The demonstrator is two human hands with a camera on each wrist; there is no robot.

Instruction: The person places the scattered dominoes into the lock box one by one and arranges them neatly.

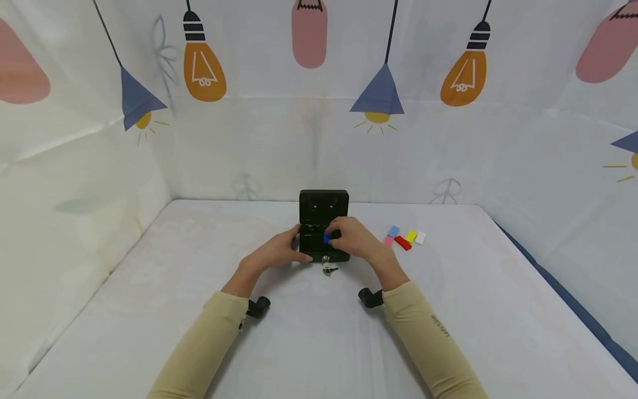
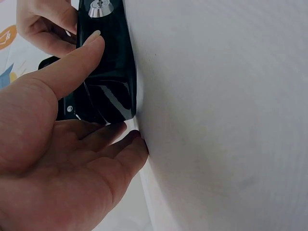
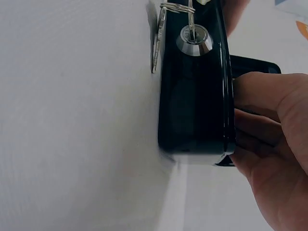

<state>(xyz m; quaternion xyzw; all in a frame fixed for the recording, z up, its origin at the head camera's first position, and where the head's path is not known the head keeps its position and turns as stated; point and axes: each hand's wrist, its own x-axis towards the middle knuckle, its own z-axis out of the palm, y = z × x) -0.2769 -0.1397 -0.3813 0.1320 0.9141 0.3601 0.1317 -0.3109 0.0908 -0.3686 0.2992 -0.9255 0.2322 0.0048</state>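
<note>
A small black cash box (image 1: 324, 256) stands on the white table with its lid (image 1: 324, 208) raised. My left hand (image 1: 275, 250) grips the box at its left side. In the left wrist view the thumb (image 2: 79, 62) lies along the front, while the fingers are at the side wall. My right hand (image 1: 355, 237) reaches over the box's right part and pinches a small blue piece (image 1: 326, 237) inside the rim. Its fingertips are hidden behind the box wall in the right wrist view. Keys (image 1: 328, 269) hang from the front lock (image 3: 194, 40).
Right of the box lie several small flat pieces: a light blue one (image 1: 394, 230), a pink one (image 1: 388, 241), a red one (image 1: 402, 243), a yellow one (image 1: 411, 236) and a white one (image 1: 421, 238). A patterned cloth wall (image 1: 274, 149) rises behind the table.
</note>
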